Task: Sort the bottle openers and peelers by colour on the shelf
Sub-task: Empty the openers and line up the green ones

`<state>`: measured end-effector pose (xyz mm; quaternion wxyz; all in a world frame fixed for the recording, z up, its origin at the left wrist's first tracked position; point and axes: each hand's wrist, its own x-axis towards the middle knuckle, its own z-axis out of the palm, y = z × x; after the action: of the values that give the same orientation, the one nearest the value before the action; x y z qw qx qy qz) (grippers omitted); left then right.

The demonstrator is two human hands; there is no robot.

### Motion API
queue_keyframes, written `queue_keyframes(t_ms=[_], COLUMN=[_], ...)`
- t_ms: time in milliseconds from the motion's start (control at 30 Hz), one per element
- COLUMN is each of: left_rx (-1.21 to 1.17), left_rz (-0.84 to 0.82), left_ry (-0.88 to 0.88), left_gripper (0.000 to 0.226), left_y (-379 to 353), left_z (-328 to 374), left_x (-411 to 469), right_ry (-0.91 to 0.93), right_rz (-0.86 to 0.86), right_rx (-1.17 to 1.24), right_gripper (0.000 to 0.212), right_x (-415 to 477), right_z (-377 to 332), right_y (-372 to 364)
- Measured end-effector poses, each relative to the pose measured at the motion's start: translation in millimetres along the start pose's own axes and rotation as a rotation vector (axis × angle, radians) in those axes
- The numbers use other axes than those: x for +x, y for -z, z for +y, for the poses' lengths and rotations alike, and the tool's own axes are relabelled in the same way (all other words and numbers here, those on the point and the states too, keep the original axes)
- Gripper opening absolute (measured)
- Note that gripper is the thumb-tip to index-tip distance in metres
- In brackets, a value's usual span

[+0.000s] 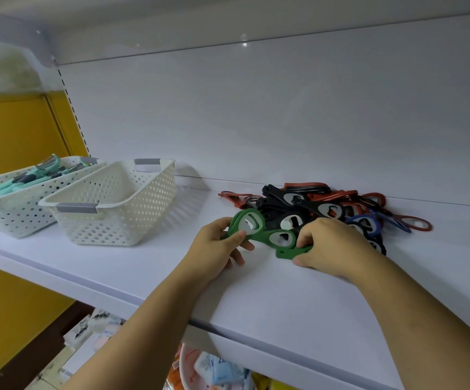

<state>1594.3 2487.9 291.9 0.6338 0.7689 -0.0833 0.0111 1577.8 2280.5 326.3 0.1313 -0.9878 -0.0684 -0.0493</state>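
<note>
Just beyond both hands, on the white shelf (256, 291), lies a mixed heap (321, 206) of black, red and blue bottle openers, none of them separated by colour yet. The left hand (219, 246) has its fingers and thumb curled round a small stack of green openers (247, 223), held just off the heap's near edge. Beside it, the right hand (332, 246) pinches the handle of another green opener (290, 252) that lies flat on the shelf against the pile.

Well to the left of the left hand stand two white perforated baskets. The near basket (121, 218) looks empty. The far basket (6, 209) holds the peelers (28, 177), mostly teal with a few darker handles, which appear unsorted.

By this reckoning the job is at an early stage: green is being gathered, no colour group has a place of its own, and three opener colours plus the peelers are left to do.
</note>
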Motion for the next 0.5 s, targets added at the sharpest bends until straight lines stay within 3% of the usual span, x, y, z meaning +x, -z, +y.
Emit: queue_keyframes(t_ms=[200,400,500], left_rx=[-0.038,-0.059,-0.058], left_rz=[-0.007,-0.013,-0.010], left_ry=[0.010,0.011,0.016], left_gripper=[0.017,0.019,0.020], left_y=[1,1,0], left_z=[0,1,3], left_x=[0,-1,-2], right_ry=[-0.002,-0.090,-0.045], right_rz=[0.128,0.325,0.344], right_rx=[0.223,0.773,1.112], right_gripper=[0.021,0.017,0.012], right_x=[6,17,14], right_z=[1,10,3], right_y=[-3,-4,-2])
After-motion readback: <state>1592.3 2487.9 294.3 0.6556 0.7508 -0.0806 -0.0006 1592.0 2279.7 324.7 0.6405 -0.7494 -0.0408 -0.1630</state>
